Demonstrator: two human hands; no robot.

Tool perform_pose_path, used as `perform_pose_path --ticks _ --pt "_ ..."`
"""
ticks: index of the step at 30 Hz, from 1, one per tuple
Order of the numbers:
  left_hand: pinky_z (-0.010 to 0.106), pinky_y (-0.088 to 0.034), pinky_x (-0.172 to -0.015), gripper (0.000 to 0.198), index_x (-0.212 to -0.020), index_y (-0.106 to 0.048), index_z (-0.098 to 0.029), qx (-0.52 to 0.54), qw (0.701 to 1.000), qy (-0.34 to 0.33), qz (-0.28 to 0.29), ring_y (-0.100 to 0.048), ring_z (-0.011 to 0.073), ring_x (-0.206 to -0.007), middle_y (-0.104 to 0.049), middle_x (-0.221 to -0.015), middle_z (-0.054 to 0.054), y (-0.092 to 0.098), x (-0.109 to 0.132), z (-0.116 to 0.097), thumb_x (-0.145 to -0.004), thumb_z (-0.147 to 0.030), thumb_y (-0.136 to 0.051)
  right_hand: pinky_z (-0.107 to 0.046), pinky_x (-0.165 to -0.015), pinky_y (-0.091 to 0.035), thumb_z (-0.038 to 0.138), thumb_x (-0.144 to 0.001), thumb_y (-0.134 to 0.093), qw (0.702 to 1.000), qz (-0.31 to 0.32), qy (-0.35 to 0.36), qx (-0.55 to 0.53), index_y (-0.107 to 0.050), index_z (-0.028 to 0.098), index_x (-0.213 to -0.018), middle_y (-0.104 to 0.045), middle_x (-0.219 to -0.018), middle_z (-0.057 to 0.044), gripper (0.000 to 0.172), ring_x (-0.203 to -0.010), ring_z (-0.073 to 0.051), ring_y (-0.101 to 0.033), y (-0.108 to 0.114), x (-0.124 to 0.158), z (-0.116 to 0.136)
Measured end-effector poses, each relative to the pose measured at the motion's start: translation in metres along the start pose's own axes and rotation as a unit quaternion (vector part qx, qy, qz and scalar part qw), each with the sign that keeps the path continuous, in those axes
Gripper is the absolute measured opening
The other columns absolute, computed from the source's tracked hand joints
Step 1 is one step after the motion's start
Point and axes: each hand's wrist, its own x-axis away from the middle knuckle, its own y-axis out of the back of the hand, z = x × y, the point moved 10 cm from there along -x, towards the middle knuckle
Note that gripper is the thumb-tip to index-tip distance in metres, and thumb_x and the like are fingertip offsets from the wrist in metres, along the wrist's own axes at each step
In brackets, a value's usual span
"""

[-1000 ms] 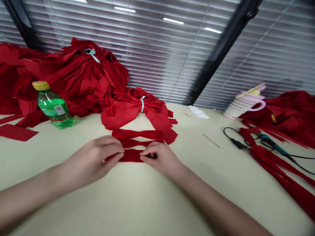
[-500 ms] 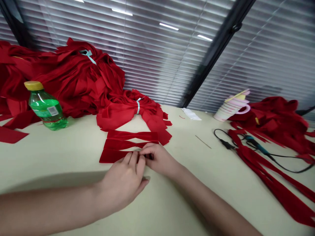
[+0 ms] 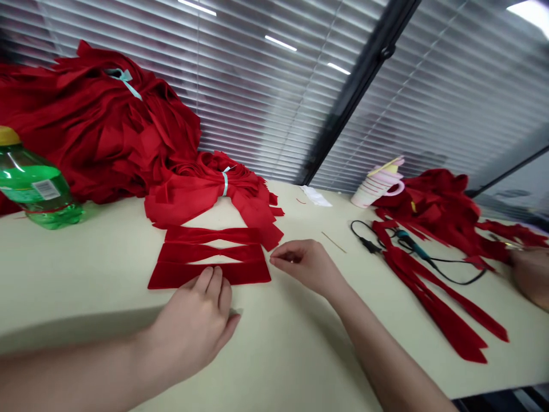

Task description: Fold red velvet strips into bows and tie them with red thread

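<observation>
Three red velvet ribbon pieces lie in a row on the table: the near strip [image 3: 240,274], a middle piece [image 3: 171,252] and a far piece [image 3: 244,234], with pale gaps at their pinched middles. My left hand [image 3: 195,317] rests its fingertips on the near edge of the near strip, fingers extended and thumb apart. Just right of the strips, my right hand [image 3: 306,266] is off the cloth with thumb and forefinger pinched together. Whatever is between those fingertips, if anything, is too small to make out.
A tied red bundle [image 3: 189,200] lies beyond the strips, before a large red heap [image 3: 107,126]. A green bottle [image 3: 38,189] stands left. To the right are a cup [image 3: 373,189], a corded teal-handled tool [image 3: 414,246], loose ribbons [image 3: 433,309] and another person's hand [image 3: 532,274].
My right hand has moved right, away from the near strip, whose right end now shows. The left hand stays on the strip. The view has turned right, bringing another person's hand in.
</observation>
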Motion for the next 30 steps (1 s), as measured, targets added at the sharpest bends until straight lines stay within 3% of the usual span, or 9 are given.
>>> perform_pose_path --ticks 3,9,22,30 --pt "0.044 -0.056 -0.072 0.043 -0.101 -0.067 0.003 0.0 1.0 0.001 0.001 -0.064 0.0381 -0.091 -0.065 -0.1 0.03 0.0 0.001 -0.001 -0.085 -0.031 -0.046 -0.023 -0.051 -0.046 0.021 -0.072 -0.062 1.0 0.016 -0.004 -0.001 -0.07 0.021 -0.067 -0.067 -0.064 0.001 0.009 -0.056 -0.013 -0.058 -0.015 0.0 -0.002" --pt "0.043 -0.056 -0.072 0.043 -0.101 -0.067 0.004 0.008 1.0 0.008 0.003 -0.063 0.0376 -0.092 -0.065 -0.101 0.03 0.0 0.0 0.002 -0.086 -0.028 -0.042 -0.021 -0.047 -0.043 0.018 -0.069 -0.061 0.999 0.037 -0.027 0.015 -0.067 0.02 -0.062 -0.062 -0.057 0.001 0.009 -0.052 -0.012 -0.055 -0.026 -0.003 -0.007" --pt "0.042 -0.052 -0.08 0.043 -0.106 -0.065 0.003 0.004 0.999 0.026 -0.028 -0.061 0.036 -0.098 -0.063 -0.108 0.029 0.002 0.005 0.004 -0.088 -0.028 -0.041 -0.024 -0.053 -0.041 0.025 -0.068 -0.065 0.999 0.012 -0.015 0.046 -0.063 0.021 -0.066 -0.063 -0.065 0.001 0.005 -0.057 -0.012 -0.052 -0.028 0.0 0.005" --pt "0.041 -0.052 -0.08 0.042 -0.105 -0.065 0.004 0.006 0.999 0.021 -0.038 -0.061 0.0355 -0.098 -0.064 -0.107 0.028 0.003 0.007 0.002 -0.087 -0.027 -0.042 -0.023 -0.046 -0.034 0.039 -0.067 -0.069 0.995 0.015 -0.057 0.078 -0.046 0.02 -0.058 -0.051 -0.055 0.004 0.031 -0.051 -0.011 -0.042 -0.031 0.0 -0.01"
